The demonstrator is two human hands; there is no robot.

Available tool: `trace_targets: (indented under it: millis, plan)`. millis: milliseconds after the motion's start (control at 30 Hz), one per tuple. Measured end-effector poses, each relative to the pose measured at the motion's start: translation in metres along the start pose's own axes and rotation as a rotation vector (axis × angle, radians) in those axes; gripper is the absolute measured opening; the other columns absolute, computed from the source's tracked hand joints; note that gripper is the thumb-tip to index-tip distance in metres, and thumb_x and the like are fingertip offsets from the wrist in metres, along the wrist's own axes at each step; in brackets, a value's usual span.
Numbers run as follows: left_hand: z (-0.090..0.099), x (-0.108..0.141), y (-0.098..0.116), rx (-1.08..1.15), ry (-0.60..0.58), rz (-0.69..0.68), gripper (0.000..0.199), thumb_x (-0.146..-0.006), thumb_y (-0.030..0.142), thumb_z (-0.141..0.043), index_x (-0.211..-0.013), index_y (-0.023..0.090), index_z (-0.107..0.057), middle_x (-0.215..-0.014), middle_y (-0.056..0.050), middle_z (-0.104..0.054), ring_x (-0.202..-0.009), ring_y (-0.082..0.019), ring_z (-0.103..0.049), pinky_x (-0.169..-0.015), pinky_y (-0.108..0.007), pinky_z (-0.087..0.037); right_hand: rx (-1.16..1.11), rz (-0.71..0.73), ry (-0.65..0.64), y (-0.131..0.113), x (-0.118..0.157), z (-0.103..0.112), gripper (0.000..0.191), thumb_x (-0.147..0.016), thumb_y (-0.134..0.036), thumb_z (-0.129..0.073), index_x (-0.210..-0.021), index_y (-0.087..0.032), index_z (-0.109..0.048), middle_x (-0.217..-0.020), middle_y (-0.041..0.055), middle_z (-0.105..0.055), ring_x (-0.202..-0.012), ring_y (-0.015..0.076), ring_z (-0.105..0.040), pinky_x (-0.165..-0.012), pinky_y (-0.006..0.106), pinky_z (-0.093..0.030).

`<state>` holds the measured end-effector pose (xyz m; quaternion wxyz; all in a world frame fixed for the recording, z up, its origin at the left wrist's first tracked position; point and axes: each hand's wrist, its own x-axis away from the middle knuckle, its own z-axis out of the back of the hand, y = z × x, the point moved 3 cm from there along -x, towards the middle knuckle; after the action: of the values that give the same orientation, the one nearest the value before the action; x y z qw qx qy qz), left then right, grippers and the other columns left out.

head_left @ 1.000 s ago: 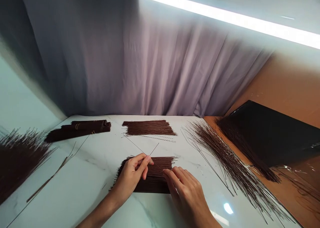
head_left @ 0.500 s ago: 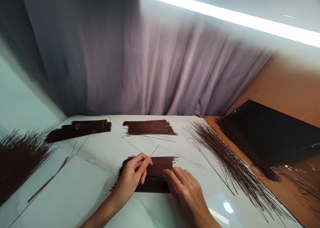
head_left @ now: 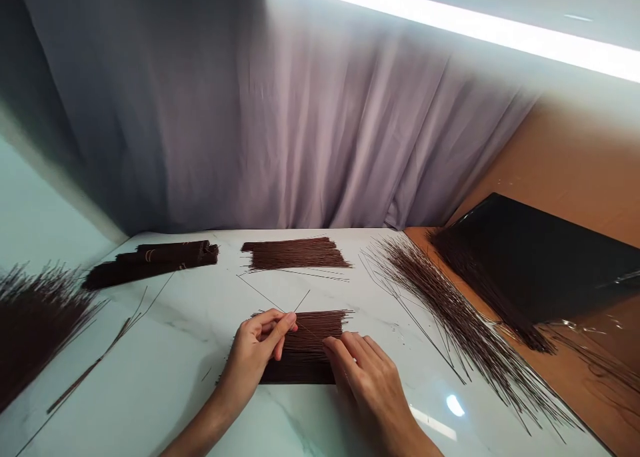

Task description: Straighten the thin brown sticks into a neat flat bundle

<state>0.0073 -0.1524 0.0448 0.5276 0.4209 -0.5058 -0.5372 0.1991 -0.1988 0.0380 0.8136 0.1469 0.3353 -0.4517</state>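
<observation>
Over a flat row of dark brown sticks (head_left: 320, 330) on the white table, my left hand (head_left: 260, 350) pinches thin dark sticks (head_left: 260, 292) between thumb and forefinger. Two thin ends stick out above the fingertips, one to the upper left and one to the upper right. My right hand (head_left: 367, 370) is at the right side of the row, its thumb and forefinger closed near the end of a thin stick. The other fingers of that hand are curled. Part of the row is hidden beneath both hands.
Behind lies another stick row (head_left: 300, 253). Dark tied bundles (head_left: 155, 260) are at the back left, a large stick pile (head_left: 40, 330) at the far left. Loose sticks (head_left: 450, 310) spread on the right, beside a black sheet (head_left: 545, 263) on a brown surface. A curtain (head_left: 300, 130) hangs behind.
The view has shifted slightly, so most things sit a little further left. My left hand has barely moved; my right hand keeps nearly the same pose.
</observation>
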Motion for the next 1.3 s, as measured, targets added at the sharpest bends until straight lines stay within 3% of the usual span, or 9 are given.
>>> trace_targets:
  millis: [200, 833, 1100, 1300]
  plan:
    - [0.002, 0.003, 0.004, -0.023, 0.021, 0.015, 0.044, -0.085, 0.060, -0.068, -0.081, 0.016, -0.070, -0.049, 0.008, -0.039, -0.047, -0.009, -0.024, -0.044, -0.022, -0.012, -0.001, 0.003, -0.011, 0.001, -0.002, -0.001, 0.027, -0.103, -0.007, -0.037, -0.095, -0.019, -0.060, -0.073, 0.0007, -0.057, -0.062, 0.0166, -0.047, -0.065, 0.032, -0.031]
    - [-0.002, 0.008, 0.002, 0.147, -0.065, 0.022, 0.042, -0.089, 0.057, -0.066, -0.087, 0.016, -0.069, -0.056, 0.007, -0.047, -0.042, -0.004, -0.027, -0.039, -0.016, -0.019, -0.036, 0.028, -0.035, 0.001, -0.002, -0.003, 0.023, -0.102, -0.007, -0.041, -0.095, -0.018, -0.060, -0.074, 0.0013, -0.056, -0.064, 0.0177, -0.046, -0.066, 0.032, -0.031]
    - [-0.004, 0.008, 0.001, 0.184, -0.075, 0.029, 0.038, -0.090, 0.056, -0.066, -0.089, 0.018, -0.069, -0.068, 0.006, -0.050, -0.045, -0.005, -0.036, -0.036, -0.013, -0.028, -0.183, -0.042, -0.061, -0.001, -0.004, 0.001, 0.014, -0.102, -0.011, -0.048, -0.103, -0.019, -0.060, -0.079, 0.0024, -0.060, -0.070, 0.0184, -0.050, -0.067, 0.033, -0.034]
    - [-0.004, 0.011, 0.004, 0.174, -0.095, 0.016, 0.037, -0.092, 0.055, -0.064, -0.088, 0.018, -0.067, -0.066, 0.006, -0.050, -0.045, -0.005, -0.035, -0.038, -0.016, -0.024, -0.401, -0.120, -0.036, -0.002, -0.005, 0.004, 0.012, -0.103, -0.017, -0.050, -0.102, -0.021, -0.062, -0.080, 0.0020, -0.064, -0.070, 0.0177, -0.052, -0.065, 0.031, -0.038]
